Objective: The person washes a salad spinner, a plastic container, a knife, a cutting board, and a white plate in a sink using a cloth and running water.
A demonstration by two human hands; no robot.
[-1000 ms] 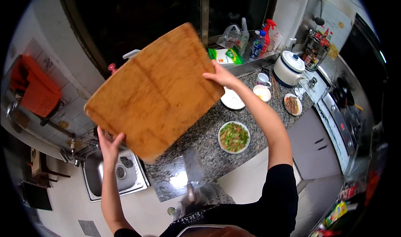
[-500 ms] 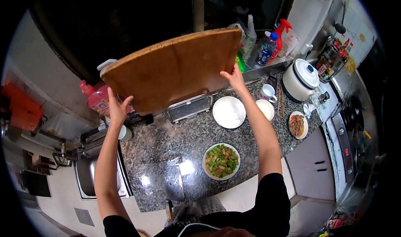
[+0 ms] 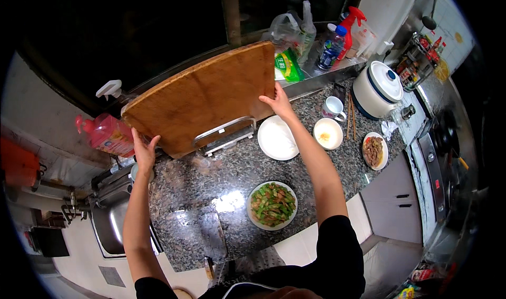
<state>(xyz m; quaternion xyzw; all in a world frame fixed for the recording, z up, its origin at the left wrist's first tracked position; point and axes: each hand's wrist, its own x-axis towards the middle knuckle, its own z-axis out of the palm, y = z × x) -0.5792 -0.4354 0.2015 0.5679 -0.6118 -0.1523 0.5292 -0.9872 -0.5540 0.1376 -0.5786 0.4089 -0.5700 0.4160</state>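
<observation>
Wooden cutting board tilts back at the rear of the counter, clasped by both hands; the left hand has its lower left edge, the right hand its right edge, thumbs on the near face, fingers partly hidden; between and below the grips, a metal rack shows its bar before the board, though whether it bears the weight I cannot tell; beyond the left hand, a white spray trigger is partly blocked by the board; the left wrist covers part of a cup; left of that hand leans a pink pump bottle; just below the right hand is a white plate; right of that forearm are a bowl with yellowish bits, a mug, a lidded cooker and a dish of brown meat; between the forearms, a plate holds chopped greens; bare granite countertop stretches from the rack toward the front edge, where a cleaver lies, its handle jutting past.
</observation>
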